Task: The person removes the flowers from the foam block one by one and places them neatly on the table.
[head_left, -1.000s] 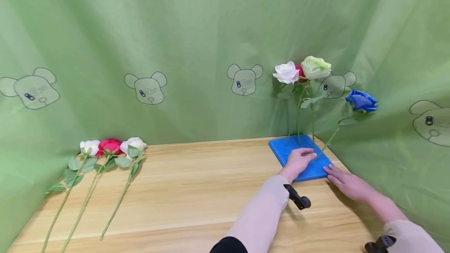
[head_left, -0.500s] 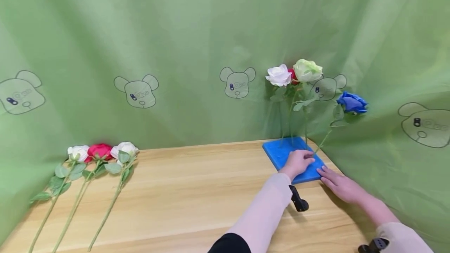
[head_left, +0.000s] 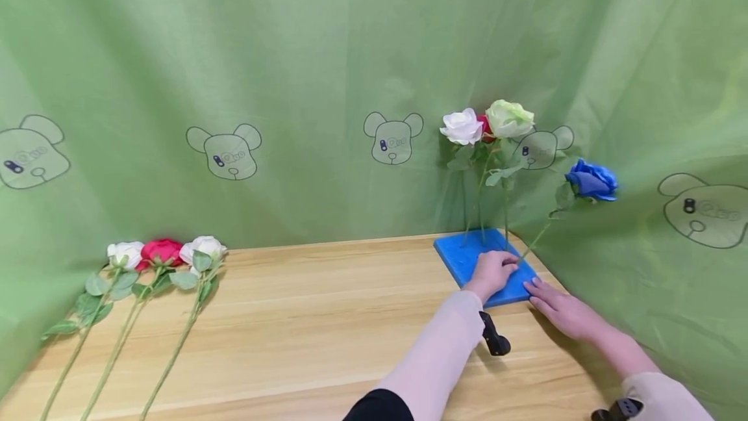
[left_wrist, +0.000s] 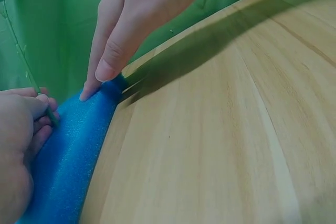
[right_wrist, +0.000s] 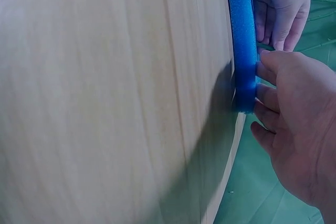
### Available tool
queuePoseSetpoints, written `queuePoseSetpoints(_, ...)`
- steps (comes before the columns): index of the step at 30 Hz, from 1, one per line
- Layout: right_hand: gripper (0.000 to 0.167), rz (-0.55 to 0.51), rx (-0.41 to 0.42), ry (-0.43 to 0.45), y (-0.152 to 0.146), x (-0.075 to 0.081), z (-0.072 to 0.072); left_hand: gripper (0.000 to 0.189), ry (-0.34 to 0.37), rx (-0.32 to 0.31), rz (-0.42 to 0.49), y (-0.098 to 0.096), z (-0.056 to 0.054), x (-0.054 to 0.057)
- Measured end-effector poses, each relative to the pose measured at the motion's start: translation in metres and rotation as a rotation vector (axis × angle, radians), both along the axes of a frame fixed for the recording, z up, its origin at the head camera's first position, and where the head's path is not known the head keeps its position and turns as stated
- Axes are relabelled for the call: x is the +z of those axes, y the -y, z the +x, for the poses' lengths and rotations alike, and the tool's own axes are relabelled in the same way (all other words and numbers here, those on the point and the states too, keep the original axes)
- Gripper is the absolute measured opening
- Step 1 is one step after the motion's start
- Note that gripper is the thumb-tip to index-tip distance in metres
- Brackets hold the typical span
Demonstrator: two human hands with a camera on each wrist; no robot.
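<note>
Where left fingers [left_wrist: 40,138] pinch, the stem [left_wrist: 23,59] slants between them.

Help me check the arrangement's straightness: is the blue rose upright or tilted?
Tilted: in the head view, the blue rose leans rightward, its stem slanting up from the left hand over the blue block.

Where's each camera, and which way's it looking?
Head: on the head, facing forward and down at the blue rose and board; left grip and right grip show.
Left wrist: worn there, facing the left grip pinching a stem.
Right wrist: worn there, facing the right grip at the board's edge.
Both wrist views share board and grips.
</note>
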State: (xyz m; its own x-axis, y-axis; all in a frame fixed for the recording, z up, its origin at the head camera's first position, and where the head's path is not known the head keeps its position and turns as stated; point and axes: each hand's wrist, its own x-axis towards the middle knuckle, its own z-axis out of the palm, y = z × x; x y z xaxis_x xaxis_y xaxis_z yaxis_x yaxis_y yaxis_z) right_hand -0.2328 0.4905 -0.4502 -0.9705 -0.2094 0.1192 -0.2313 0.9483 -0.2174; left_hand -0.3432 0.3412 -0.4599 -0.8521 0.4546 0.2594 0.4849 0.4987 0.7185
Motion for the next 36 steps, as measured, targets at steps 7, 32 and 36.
queuePoseSetpoints(7,0.046,-0.016,0.002,0.007,0.003,0.006,0.001,0.024,-0.055,-0.006,0.007,0.003,0.0,0.001)
queuePoseSetpoints(32,0.046,-0.012,0.002,0.004,0.004,0.002,0.005,0.026,-0.254,-0.058,0.012,0.006,0.004,-0.015)
queuePoseSetpoints(36,0.047,-0.028,-0.005,0.012,0.004,0.002,0.005,0.026,-0.271,-0.062,0.021,0.006,0.003,-0.016)
